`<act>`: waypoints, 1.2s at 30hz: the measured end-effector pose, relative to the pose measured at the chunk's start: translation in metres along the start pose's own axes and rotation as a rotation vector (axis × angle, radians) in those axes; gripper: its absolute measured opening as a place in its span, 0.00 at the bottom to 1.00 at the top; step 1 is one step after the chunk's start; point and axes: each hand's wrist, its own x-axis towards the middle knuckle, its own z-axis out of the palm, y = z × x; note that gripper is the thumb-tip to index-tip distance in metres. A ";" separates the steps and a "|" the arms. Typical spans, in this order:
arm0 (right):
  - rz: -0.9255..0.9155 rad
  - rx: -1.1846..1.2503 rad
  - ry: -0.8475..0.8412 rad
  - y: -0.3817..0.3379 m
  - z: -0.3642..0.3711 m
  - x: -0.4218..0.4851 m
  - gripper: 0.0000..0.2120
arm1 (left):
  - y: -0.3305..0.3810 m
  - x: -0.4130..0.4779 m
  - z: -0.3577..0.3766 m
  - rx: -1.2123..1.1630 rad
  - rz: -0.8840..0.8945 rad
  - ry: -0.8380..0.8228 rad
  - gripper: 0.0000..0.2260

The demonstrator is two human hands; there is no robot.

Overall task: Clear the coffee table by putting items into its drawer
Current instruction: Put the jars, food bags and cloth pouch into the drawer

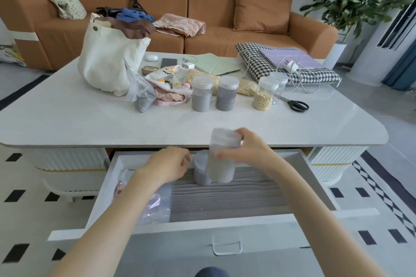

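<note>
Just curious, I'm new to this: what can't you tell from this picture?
Head view:
- Whether the left hand grips the drawer jar: its fingers and the held jar cover the contact.
- Held jar in the right hand: motion-blurred, lid detail lost.
- Plastic bag in the drawer: partly under the left forearm.
- Tote: walls hide its contents.

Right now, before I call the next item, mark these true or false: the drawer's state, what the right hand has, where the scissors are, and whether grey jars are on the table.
1. The drawer is open. True.
2. The right hand grips a jar of grey powder above the drawer. True.
3. The scissors lie in the drawer. False: they lie on the table, to the right of the jars standing there.
4. The table holds no grey-filled jars. False: two grey jars stand on it, lids on.
</note>
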 end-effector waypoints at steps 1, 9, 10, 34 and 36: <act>0.018 -0.109 -0.033 0.008 0.002 -0.004 0.30 | 0.000 0.001 0.005 -0.001 0.006 -0.056 0.13; 0.168 -0.293 -0.013 0.089 0.041 0.013 0.38 | 0.012 0.007 0.037 0.071 0.089 -0.254 0.26; 0.188 -0.258 -0.004 0.095 0.044 0.016 0.39 | 0.014 0.008 0.038 0.075 0.090 -0.266 0.26; 0.222 -0.041 0.194 0.101 0.080 0.046 0.21 | 0.010 0.011 0.047 0.125 0.111 -0.235 0.27; 0.229 -0.068 0.180 0.101 0.079 0.044 0.17 | 0.015 0.009 0.046 0.157 0.110 -0.225 0.27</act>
